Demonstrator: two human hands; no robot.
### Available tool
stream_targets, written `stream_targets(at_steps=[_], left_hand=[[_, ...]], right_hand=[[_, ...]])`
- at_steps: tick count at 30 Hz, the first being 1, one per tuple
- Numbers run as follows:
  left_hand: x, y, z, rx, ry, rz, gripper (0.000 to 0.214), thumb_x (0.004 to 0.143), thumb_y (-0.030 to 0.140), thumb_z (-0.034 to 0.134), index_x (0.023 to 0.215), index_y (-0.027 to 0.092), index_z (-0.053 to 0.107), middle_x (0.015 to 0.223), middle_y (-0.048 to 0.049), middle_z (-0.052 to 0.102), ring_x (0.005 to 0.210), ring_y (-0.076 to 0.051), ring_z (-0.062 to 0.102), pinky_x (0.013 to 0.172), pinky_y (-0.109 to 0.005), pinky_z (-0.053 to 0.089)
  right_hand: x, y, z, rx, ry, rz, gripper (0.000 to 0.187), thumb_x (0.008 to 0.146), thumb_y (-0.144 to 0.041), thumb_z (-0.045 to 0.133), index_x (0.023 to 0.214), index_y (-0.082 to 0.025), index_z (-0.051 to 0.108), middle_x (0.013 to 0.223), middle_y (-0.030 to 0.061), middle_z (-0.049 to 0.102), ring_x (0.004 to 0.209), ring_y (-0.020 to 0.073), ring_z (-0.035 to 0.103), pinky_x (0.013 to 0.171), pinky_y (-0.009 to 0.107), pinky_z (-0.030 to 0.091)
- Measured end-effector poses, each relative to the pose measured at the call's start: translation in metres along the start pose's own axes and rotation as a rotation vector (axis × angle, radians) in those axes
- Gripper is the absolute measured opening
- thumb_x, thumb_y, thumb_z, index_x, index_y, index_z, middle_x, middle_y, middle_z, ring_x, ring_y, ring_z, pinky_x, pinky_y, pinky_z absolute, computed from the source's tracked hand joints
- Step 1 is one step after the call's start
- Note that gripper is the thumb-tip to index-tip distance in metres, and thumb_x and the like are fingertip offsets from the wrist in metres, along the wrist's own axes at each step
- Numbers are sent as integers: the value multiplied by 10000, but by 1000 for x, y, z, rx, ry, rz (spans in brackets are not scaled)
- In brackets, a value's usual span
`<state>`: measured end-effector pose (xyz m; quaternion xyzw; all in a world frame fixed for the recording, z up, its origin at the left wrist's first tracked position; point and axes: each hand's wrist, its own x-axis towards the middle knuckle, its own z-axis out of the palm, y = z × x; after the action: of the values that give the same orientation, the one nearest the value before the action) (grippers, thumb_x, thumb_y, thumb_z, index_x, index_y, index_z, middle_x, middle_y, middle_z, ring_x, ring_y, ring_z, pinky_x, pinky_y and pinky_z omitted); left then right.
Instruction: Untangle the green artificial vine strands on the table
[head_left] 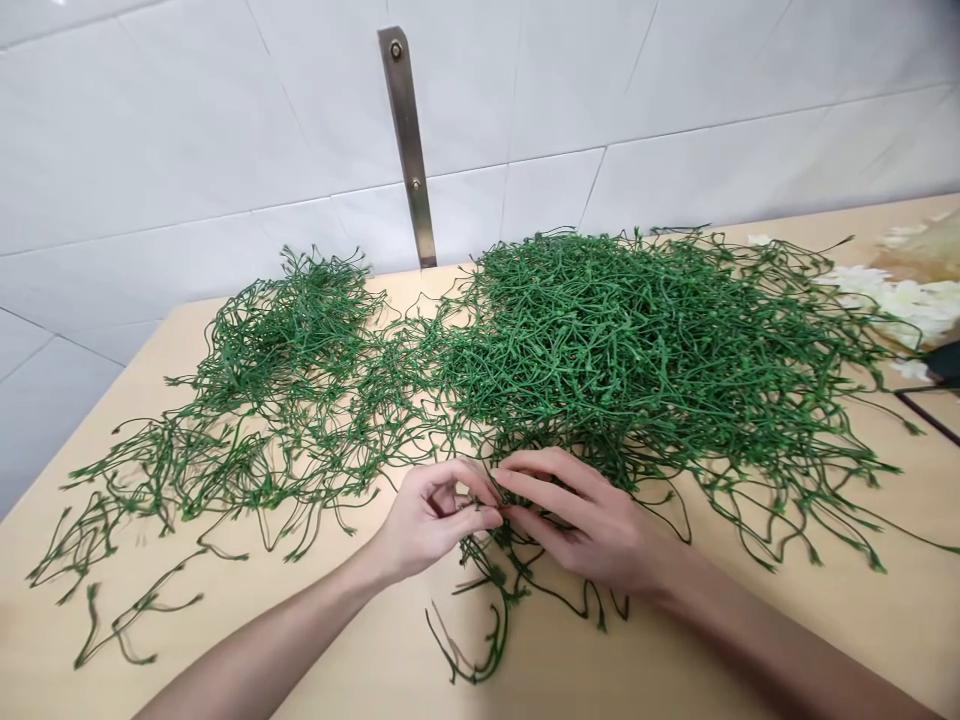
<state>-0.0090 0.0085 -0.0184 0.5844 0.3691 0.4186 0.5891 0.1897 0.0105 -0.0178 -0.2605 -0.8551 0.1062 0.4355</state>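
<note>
A big heap of green plastic stems (637, 340) covers the middle and right of the tan table (862, 600). A thinner spread of the same stems (277, 360) lies to the left. My left hand (431, 520) and my right hand (581, 515) meet near the front of the heap, fingertips pinched together on one green stem cluster (495, 590) whose branches trail down toward me. Both hands are closed in a pinch on it.
White petals (911, 300) are piled at the far right edge, beside a dark flat object (941, 385). A white tiled wall with a metal strip (409, 140) stands behind the table. A few loose stems (112, 610) lie at the front left.
</note>
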Motion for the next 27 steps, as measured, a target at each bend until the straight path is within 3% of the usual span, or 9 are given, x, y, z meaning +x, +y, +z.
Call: stream_targets(at_steps=[3,7,13,16,21,27], left_hand=[[0,3,-1,99,-5,-57,184,694,275,792,656,136,678,610,-10,596,559,-81,488,505,-194,360],[0,5,-1,104,-27,-142,239,669,346,806,642,128,710,570,-7,564,508,-71,418,465,-210,303],[1,3,0,49,-47,-237,271,677,380,785,653,121,708,541,15,531,462,-45,319,425,-197,250],[0,4,0,24,-45,-292,244,667,353,784,652,126,699,508,29,523,451,-49,353,430,-185,286],[1,6,1,-41,-60,-330,167,702,279,743,692,131,667,619,-20,667,556,-101,566,540,-193,428],[1,1,0,-126,-28,-306,302,743,362,737,907,140,614,603,-15,672,446,-55,445,459,-171,328]], right_hand=[[-1,3,0,10,-58,10,279,872,-76,585,1138,-149,635,1093,137,621,987,175,618,808,284,567],[0,3,1,43,-18,15,145,856,-55,582,929,-159,652,994,110,626,932,175,604,757,297,562],[-3,3,2,18,-46,14,192,898,-88,545,1040,-174,641,1010,95,650,923,147,635,774,262,572],[-5,4,3,-2,-54,9,206,903,-81,538,1043,-176,656,990,87,663,889,140,645,749,247,564],[-2,1,0,-22,-86,16,187,910,-79,518,944,-183,670,952,71,682,839,135,649,716,240,549],[0,-1,-1,-17,-81,20,216,927,-84,487,920,-191,674,935,56,691,819,116,642,717,226,537]])
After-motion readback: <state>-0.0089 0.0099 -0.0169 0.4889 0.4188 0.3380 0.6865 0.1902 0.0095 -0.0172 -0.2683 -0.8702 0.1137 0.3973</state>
